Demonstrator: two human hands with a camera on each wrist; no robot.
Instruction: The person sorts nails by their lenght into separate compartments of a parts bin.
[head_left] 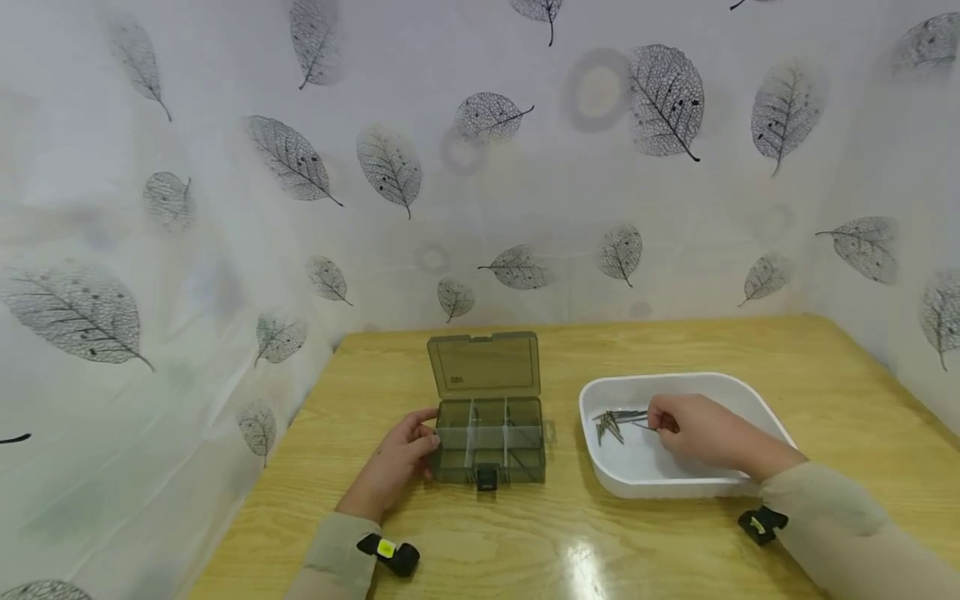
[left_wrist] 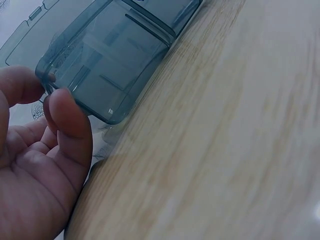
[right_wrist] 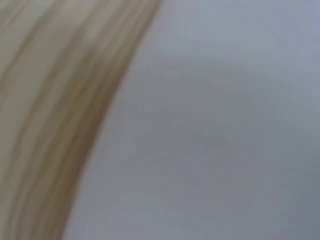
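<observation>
A translucent grey-green compartment box stands on the table with its lid raised at the back. My left hand holds the box's left side; in the left wrist view, thumb and fingers pinch its corner. Thin dark nails lie in some compartments. Over the white tray, my right hand has its fingers curled, with the fingertips pinching a thin dark nail. Left of them lie several pointed brass-coloured screws and longer grey nails. The right wrist view shows no hand, only blurred tray wall.
The box and tray stand apart on a light wooden table. A whitish curtain with leaf prints hangs behind the table and along its sides. The box's front carries a black latch.
</observation>
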